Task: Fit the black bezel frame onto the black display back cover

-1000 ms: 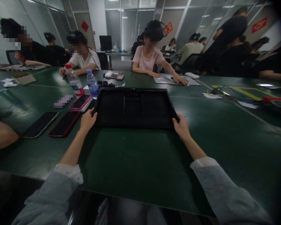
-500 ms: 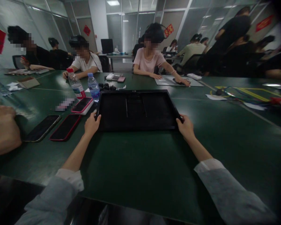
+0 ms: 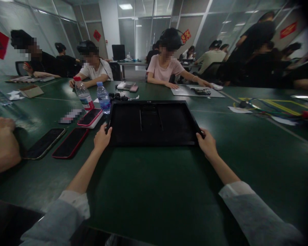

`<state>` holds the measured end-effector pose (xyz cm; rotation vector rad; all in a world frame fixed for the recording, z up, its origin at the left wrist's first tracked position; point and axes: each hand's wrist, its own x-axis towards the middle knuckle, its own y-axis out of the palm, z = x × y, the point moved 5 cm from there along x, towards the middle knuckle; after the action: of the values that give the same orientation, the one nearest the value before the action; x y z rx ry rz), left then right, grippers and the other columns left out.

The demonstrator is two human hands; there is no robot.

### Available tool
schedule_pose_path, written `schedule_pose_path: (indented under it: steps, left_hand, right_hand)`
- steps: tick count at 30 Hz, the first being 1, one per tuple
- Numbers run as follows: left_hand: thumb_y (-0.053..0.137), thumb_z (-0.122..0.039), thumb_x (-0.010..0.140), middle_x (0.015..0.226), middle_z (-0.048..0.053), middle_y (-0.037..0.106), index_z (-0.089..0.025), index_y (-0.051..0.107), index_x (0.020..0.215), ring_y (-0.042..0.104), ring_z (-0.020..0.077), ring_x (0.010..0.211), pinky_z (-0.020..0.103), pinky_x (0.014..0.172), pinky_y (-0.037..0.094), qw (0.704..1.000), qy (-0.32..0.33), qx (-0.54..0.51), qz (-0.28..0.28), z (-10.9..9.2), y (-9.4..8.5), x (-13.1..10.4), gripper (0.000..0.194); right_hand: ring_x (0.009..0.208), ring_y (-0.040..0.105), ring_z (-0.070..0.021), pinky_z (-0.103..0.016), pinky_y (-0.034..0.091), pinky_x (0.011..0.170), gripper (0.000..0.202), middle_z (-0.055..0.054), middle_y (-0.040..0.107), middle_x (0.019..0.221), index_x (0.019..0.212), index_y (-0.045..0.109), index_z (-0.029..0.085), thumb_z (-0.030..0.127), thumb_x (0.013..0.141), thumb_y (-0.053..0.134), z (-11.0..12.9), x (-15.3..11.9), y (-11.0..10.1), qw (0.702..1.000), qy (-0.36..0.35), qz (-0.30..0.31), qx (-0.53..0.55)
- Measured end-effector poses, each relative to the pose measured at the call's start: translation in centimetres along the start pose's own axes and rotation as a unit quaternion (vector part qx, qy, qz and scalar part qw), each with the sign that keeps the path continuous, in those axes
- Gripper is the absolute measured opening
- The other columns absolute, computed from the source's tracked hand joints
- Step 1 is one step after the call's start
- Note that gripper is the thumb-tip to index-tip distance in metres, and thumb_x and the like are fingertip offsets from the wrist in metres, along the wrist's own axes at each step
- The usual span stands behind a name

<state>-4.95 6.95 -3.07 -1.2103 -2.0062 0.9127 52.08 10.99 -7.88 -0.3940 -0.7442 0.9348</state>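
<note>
Left hand (image 3: 102, 138) grips the L edge of a shallow black rect. tray-like panel w/ a raised rim (image 3: 151, 124), thumb on the near side, other fingers mostly hidden; right hand (image 3: 207, 144) mirrors it on the R edge. 2 hands on 2 sides prob. b/c it's wide: load's shared & it keeps level. Panel's straight ahead of the wearer, over the dark green smooth table (image 3: 154, 184); can't tell if its underside touches. 2 thin dark rods (image 3: 141, 119) run down its inner face, material unclear; a rim hold leaves them untouched. L of the left hand: a flat black phone in a red case (image 3: 71, 143), then a flat black phone w/ a pale edge (image 3: 45, 143), prob. laid aside for elbow room. Behind them, a pink-rimmed phone-like slab w/ a thick white side (image 3: 89, 117) lies near 2 upright clear plastic bottles, 1 red-capped (image 3: 83, 94), 1 blue-capped (image 3: 103, 98), the latter just beside the panel's far L corner. Further L, a co-worker's bare arm (image 3: 2, 147). Across, a person in a pink T-shirt (image 3: 166, 66) reaches over a flat grey board (image 3: 178, 91). Far R, tangled yellow & green cables (image 3: 279, 105), well apart.
</note>
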Motion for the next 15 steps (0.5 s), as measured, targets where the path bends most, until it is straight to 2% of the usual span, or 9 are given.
schedule_pose_path:
  steps: [8, 15]
  left_hand:
    - [0.045, -0.058, 0.102, 0.142, 0.02, 0.066, -0.018, 0.049, 0.155, 0.064, 0.0385, 0.129, 0.053, 0.106, 0.05, 1.0, 0.016, 0.008, 0.014, 0.1, 0.1, 0.0, 0.066]
    - [0.049, -0.055, 0.102, 0.154, 0.018, 0.058, -0.018, 0.042, 0.161, 0.058, 0.0329, 0.139, 0.047, 0.114, 0.046, 0.997, 0.069, -0.015, 0.023, 0.0, 0.2, -0.2, 0.07]
  right_hand:
    - [0.11, 0.067, -0.034, -0.056, 0.05, 0.102, 0.052, -0.017, 0.073, 0.117, 0.133, 0.066, 0.017, 0.039, 0.089, 0.05, 1.0, -0.3, -0.3, 1.0, -0.002, 0.005, -0.031]
    - [0.11, 0.067, -0.0351, -0.056, 0.051, 0.102, 0.051, -0.018, 0.073, 0.116, 0.13, 0.068, 0.016, 0.038, 0.087, 0.052, 1.6, -0.3, -0.5, 1.0, 0.002, 0.007, -0.029]
